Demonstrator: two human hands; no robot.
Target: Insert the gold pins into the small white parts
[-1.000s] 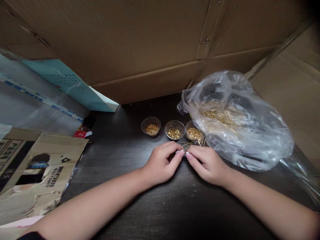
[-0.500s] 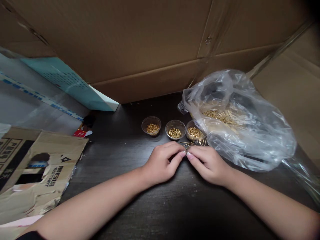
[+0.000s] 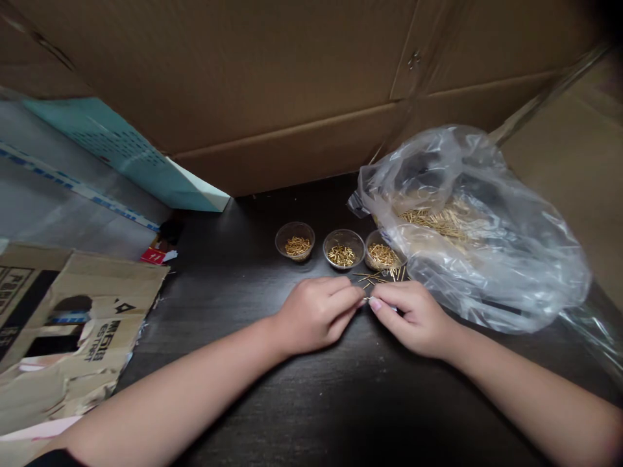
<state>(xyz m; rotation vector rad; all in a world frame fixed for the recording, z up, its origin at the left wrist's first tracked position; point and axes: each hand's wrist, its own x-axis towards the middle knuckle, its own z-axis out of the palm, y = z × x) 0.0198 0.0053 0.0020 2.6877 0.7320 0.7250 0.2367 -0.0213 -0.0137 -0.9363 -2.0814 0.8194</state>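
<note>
My left hand [image 3: 316, 316] and my right hand [image 3: 413, 319] meet at their fingertips over the dark wooden table [image 3: 341, 402]. Between them they pinch a thin metal pin [image 3: 372, 300], too small to show detail. Just beyond the fingers lie loose gold pins [image 3: 374, 277]. Three clear plastic cups stand in a row: the left cup [image 3: 294, 241], the middle cup [image 3: 343, 250] and the right cup [image 3: 382, 251], each holding short gold pins. A crumpled clear plastic bag [image 3: 506, 272] to the right holds many more gold pins [image 3: 438, 220].
A large brown cardboard box [image 3: 243, 78] closes off the far side and overhangs the table. At left lie a torn printed cardboard sheet [image 3: 82, 311], a teal board [image 3: 126, 162] and a small red label [image 3: 153, 256].
My hands have drawn slightly apart, with the thin pin now showing between the fingertips. The whole scene has shifted a little upward in the view.
</note>
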